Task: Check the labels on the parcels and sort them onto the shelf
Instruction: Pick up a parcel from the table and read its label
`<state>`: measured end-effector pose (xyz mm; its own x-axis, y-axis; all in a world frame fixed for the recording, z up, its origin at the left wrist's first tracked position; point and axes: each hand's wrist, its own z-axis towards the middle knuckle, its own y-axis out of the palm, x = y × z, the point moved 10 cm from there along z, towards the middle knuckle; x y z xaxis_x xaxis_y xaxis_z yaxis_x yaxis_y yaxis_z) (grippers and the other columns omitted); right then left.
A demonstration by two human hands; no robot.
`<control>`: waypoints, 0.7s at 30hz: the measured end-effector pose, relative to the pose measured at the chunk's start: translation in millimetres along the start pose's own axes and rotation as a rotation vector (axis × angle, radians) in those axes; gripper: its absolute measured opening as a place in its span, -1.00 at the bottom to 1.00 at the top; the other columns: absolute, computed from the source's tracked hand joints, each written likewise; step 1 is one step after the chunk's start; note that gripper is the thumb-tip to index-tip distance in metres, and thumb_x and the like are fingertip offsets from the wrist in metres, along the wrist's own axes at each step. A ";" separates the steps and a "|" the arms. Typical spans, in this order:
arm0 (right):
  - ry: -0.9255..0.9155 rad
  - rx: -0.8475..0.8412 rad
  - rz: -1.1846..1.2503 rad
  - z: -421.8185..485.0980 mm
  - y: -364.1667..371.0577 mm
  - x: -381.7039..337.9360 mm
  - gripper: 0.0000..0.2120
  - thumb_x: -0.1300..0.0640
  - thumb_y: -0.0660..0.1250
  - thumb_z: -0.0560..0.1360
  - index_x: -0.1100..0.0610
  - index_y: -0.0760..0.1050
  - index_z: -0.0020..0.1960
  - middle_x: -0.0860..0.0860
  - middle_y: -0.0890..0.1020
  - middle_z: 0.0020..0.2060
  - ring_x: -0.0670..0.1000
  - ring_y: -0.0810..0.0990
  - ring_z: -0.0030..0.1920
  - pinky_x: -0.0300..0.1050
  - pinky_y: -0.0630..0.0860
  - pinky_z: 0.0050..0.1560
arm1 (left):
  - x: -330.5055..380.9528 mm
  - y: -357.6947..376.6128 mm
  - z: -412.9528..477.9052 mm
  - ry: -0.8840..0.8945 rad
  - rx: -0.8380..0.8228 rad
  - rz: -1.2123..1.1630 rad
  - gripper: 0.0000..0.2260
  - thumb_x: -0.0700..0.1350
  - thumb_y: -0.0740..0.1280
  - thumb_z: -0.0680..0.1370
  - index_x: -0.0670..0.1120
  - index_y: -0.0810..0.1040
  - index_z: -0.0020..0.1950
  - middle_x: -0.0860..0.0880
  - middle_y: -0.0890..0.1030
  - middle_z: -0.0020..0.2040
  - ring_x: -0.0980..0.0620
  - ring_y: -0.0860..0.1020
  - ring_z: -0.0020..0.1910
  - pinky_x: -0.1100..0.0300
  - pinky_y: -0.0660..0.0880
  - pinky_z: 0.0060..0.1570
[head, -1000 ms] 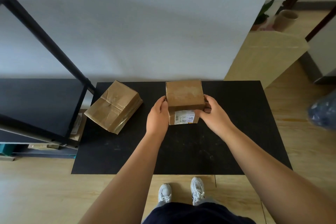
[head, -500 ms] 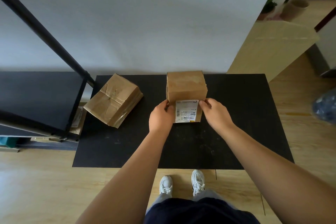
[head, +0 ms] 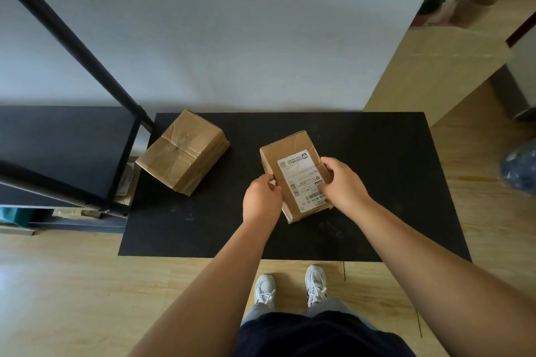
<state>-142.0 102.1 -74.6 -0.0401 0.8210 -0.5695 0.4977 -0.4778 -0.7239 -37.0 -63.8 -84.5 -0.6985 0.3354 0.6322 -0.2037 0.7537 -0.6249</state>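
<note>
A small brown cardboard parcel (head: 290, 153) sits between both hands over the black mat (head: 377, 182), its white shipping label (head: 298, 177) facing up at me. My left hand (head: 261, 200) grips its left edge and my right hand (head: 342, 182) holds its right side, partly covering the label. A second, crumpled brown parcel (head: 182, 151) lies on the mat's far left, untouched. The black metal shelf (head: 58, 148) stands at the left, its board level with the mat's far edge.
Another labelled parcel (head: 126, 182) shows on a lower shelf level beneath the board. A slanted black shelf post (head: 72, 46) crosses the upper left. A white wall runs behind the mat. A pale wooden cabinet (head: 435, 66) and a blue bag (head: 519, 165) are at the right.
Both hands have tipped the small parcel toward me, so its label, earlier on the near side face, now faces up. The parcel has shifted slightly right and nearer.
</note>
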 end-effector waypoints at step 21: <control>-0.002 0.240 -0.072 -21.8 -16.3 13.3 -0.53 0.08 0.36 0.55 0.05 0.37 0.44 0.02 0.44 0.36 0.03 0.41 0.36 -0.08 0.45 0.23 | 47.3 -3.2 28.2 0.483 -0.007 0.802 -0.39 -0.13 0.44 0.55 0.04 0.26 0.54 -0.10 0.12 0.64 -0.16 0.08 0.63 -0.08 0.25 0.49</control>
<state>-131.8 127.6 -61.9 -0.0699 0.8551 -0.5138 0.2735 -0.4789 -0.8342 -88.8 -66.3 -65.5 -0.2677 0.9538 0.1363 0.2210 0.1985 -0.9549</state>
